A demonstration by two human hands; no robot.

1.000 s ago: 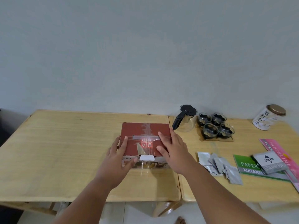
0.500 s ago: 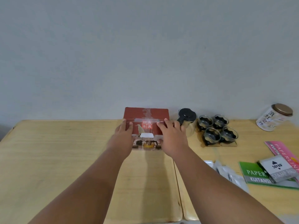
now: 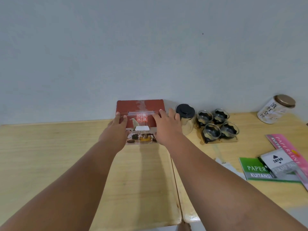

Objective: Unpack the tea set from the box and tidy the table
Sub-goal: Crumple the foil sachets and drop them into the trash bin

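Near your desk's (image 3: 250, 147) right edge: green receipt book (image 3: 255, 170), stamp-pad box (image 3: 278, 161) atop it, pink book (image 3: 286, 147); jar (image 3: 275, 109) at far-right corner.

A plain, evenly lit grey-blue wall (image 3: 150, 47) is seen from 9 to 3 o'clock, marked by one dark speck at 1 o'clock. Against it a pale wooden table (image 3: 41, 155) at 8 o'clock is butted to a second table (image 3: 250, 144) at 4 o'clock. Pale floor (image 3: 216, 225) is glimpsed at 5 o'clock.

Red box (image 3: 140, 106) with white characters, black-lidded pot (image 3: 185, 117), green booklet (image 3: 255, 169), possibly gold-lidded jar (image 3: 275, 109)
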